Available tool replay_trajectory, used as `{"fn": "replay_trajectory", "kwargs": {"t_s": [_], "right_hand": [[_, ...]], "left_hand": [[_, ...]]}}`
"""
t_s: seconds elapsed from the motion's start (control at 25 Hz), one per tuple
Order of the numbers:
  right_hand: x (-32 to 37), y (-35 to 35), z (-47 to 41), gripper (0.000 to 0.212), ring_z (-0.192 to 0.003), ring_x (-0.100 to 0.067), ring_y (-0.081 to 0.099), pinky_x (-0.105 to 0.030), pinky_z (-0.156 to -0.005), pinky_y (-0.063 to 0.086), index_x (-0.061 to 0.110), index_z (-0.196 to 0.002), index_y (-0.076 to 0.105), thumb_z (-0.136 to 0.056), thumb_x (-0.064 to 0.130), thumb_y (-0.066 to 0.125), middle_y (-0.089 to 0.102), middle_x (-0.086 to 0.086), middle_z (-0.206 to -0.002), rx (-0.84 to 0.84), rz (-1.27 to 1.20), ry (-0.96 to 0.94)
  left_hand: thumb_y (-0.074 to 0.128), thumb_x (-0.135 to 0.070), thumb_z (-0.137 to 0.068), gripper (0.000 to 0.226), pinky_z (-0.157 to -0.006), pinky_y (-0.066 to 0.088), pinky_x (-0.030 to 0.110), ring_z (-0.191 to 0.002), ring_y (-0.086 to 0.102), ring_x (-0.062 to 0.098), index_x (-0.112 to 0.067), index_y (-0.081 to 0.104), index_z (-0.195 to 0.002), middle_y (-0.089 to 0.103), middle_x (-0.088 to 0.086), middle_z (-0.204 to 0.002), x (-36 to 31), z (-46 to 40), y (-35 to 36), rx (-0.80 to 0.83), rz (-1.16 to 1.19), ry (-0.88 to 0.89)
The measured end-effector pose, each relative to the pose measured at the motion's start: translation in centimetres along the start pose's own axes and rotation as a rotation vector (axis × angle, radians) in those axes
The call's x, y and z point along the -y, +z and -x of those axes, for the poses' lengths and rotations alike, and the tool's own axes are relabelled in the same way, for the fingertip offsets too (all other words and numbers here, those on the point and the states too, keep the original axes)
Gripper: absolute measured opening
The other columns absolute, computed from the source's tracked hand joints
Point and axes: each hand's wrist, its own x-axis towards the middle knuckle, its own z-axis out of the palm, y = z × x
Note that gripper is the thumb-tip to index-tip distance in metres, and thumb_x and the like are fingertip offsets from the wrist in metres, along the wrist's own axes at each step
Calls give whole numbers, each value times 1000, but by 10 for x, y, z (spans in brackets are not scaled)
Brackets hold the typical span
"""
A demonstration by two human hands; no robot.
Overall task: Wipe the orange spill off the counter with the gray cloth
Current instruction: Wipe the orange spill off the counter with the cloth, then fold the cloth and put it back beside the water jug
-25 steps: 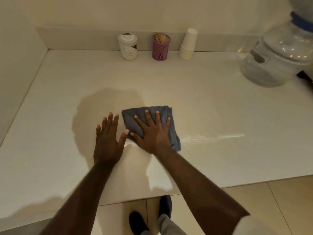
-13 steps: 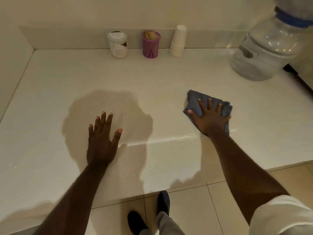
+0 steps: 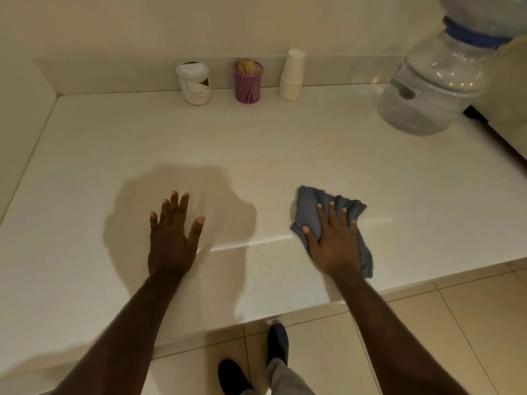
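Toothpicks (image 3: pixel 247 67) in purple cup (image 3: pixel 247 86) — right hand (image 3: pixel 333 246) flat on gray cloth (image 3: pixel 309 208), grip released.

Along back wall, l to r: white lidded tub (image 3: pixel 194 83) w/ printed label, text too small to read; purple mesh cup (image 3: pixel 247 82) packed w/ thin wooden sticks (image 3: pixel 247 67); upside-down stack of white paper cups (image 3: pixel 292 75). All three upright, apart from each other, near backsplash. Far right: big clear water bottle (image 3: pixel 430 89) w/ blue band (image 3: pixel 473 37), partly cut off at top. Below: beige floor tiles (image 3: pixel 470 323), dark shoes (image 3: pixel 278 342), grey trouser leg (image 3: pixel 285 379).
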Motion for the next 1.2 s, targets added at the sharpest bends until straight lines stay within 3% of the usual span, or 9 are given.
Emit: {"fn": "replay_trajectory", "kwargs": {"t_s": [0.16,0.24,0.4,0.48,0.56,0.64,0.76,1.04,1.2], "right_hand": [[64,7,-3,79,-151,-29,9,-45,-119,15,16,-158,9,-98,66,26,17,-9,-164,69,-82,-180],[94,8,-7,76,-149,-27,17,-43,-119,20,16,-156,19,-97,63,34,27,-5,-160,51,-168,-305],[130,0,-19,65,-152,-23,13,-43,-125,15,18,-152,32,-99,52,46,30,-2,-161,30,-278,-391],[136,-7,-21,71,-150,-30,14,-46,-123,17,11,-151,35,-94,44,61,30,-11,-161,-55,-298,-401],[138,-19,-22,76,-148,-36,20,-48,-118,25,10,-150,36,-88,40,70,31,-14,-160,-150,-362,-414],[135,-33,-25,78,-148,-38,23,-52,-117,30,9,-150,36,-87,37,72,32,-15,-159,-219,-378,-426],[127,-54,-32,71,-146,-42,27,-56,-114,36,4,-146,42,-88,32,73,36,-19,-156,-332,-362,-452],[87,-97,-48,85,-146,-25,33,-42,-120,30,5,-142,45,-77,51,74,42,-8,-152,-535,-821,-484],[55,-114,-66,37,-119,-9,56,-44,-101,50,7,-121,58,-86,15,69,60,0,-125,-622,-1063,-202]], "left_hand": [[12,-65,-90,76,-122,-2,45,-150,6,20,-22,14,-153,10,3,-163,-2,-2,-3,-10,7,3],[15,-63,-91,75,-121,-3,43,-150,8,19,-22,15,-153,12,4,-163,-7,-2,-6,-25,27,5],[12,-68,-89,77,-119,-4,40,-142,34,20,-20,42,-142,46,5,-149,-30,-5,-14,-11,161,-30],[14,-72,-87,77,-121,8,48,-125,53,22,-22,56,-128,64,3,-129,-47,-14,-23,24,298,-83],[36,-67,-89,59,-108,38,51,-106,63,23,-22,60,-120,70,3,-114,-64,-26,-37,11,452,-138],[58,-49,-88,44,-83,55,38,-90,67,20,-20,57,-122,72,4,-105,-81,-38,-50,-19,522,-151],[70,-26,-84,44,-62,51,24,-75,67,19,-18,51,-123,71,4,-87,-108,-47,-67,-41,629,-62],[67,-11,-84,30,-62,46,7,-71,60,-4,-25,45,-99,60,-15,-85,-168,-57,-72,-167,706,146],[68,-9,-84,28,-56,45,7,-61,55,-2,-17,43,-94,52,-10,-78,-197,-70,-62,-217,676,162]]}}
